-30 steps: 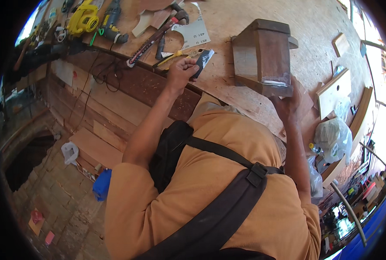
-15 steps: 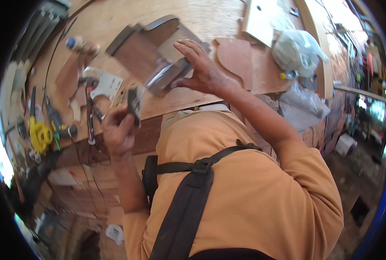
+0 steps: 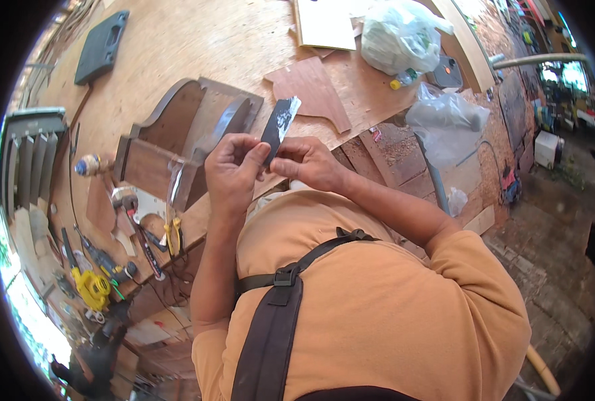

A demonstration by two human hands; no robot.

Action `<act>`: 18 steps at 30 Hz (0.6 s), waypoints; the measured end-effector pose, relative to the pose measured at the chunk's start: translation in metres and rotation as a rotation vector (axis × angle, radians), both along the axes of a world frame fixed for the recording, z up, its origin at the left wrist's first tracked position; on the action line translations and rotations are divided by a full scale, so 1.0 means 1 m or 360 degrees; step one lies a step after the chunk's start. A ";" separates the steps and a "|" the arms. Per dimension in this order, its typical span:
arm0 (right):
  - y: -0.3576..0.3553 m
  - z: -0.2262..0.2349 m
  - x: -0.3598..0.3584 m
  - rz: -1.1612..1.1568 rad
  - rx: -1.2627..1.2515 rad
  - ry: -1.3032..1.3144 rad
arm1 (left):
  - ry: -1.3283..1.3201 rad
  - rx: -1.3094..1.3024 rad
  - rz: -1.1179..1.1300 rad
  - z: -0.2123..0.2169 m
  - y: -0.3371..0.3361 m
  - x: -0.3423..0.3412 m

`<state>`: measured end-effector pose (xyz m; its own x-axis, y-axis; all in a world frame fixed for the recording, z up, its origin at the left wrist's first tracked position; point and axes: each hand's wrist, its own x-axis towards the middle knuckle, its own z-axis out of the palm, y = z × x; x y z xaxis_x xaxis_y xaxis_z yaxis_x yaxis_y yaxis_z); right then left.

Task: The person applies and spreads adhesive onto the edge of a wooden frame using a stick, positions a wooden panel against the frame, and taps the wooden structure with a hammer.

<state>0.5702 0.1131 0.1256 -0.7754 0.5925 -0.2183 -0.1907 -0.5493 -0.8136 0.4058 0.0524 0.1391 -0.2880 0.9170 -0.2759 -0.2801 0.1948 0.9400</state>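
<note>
Close in front of my body, my left hand pinches a black flat strip with worn white patches at its upper end. The strip looks like folded sandpaper, but I cannot be sure. My right hand is closed at the strip's lower end, its fingertips meeting those of the left. To the left of my hands, a dark brown wooden shelf piece with curved sides lies on the wooden workbench. Part of it is hidden behind my left hand.
A curved plywood piece lies beyond my right hand, near filled plastic bags. At left are a hammer, a yellow blower, a power tool and pliers. A dark case sits far left.
My right hand has left the wooden piece and come to the strip. My left hand has moved right and up with the strip. The wooden piece now rests farther left in view, which has shifted.
</note>
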 end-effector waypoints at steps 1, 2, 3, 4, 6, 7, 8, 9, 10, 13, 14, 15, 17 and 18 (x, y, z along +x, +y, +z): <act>0.002 -0.020 0.004 -0.0109 0.0121 -0.0027 | -0.0015 0.0051 -0.0031 -0.009 0.009 0.005; 0.005 -0.024 0.009 -0.0141 0.0119 -0.0017 | -0.0005 0.0050 -0.0063 -0.016 0.017 0.010; 0.007 -0.027 0.014 -0.0293 0.0181 -0.0172 | 0.0056 0.0024 -0.0149 -0.021 0.023 0.015; 0.009 -0.031 0.018 -0.0441 0.0236 -0.0327 | 0.0117 -0.0004 -0.0231 -0.027 0.028 0.019; 0.012 -0.047 0.028 -0.0518 0.0176 -0.0296 | 0.0104 -0.0039 -0.0325 -0.040 0.033 0.023; 0.013 -0.055 0.034 -0.0542 0.0108 -0.0382 | 0.0265 -0.0128 -0.0371 -0.045 0.034 0.026; 0.015 -0.065 0.042 -0.0563 0.0035 -0.0469 | 0.0427 -0.0219 -0.0415 -0.048 0.034 0.027; 0.020 -0.079 0.051 -0.0574 0.0090 -0.0555 | 0.0647 -0.0295 -0.0487 -0.047 0.033 0.026; 0.026 -0.096 0.064 -0.0600 0.0214 -0.0733 | 0.0658 -0.0301 -0.0497 -0.048 0.030 0.023; 0.053 -0.158 0.123 -0.0601 0.0615 -0.1361 | 0.0766 -0.0328 -0.0643 -0.048 0.019 0.013; 0.057 -0.160 0.139 -0.0681 0.0784 -0.1531 | 0.0833 -0.0368 -0.0677 -0.044 0.013 0.010; 0.062 -0.160 0.153 -0.0760 0.0959 -0.1698 | 0.0901 -0.0408 -0.0706 -0.040 0.007 0.007; 0.074 -0.182 0.191 -0.0815 0.1386 -0.1970 | 0.0881 -0.0455 -0.0695 -0.045 -0.007 0.000; 0.081 -0.185 0.203 -0.0807 0.1385 -0.1963 | 0.0854 -0.0499 -0.0677 -0.049 -0.013 -0.004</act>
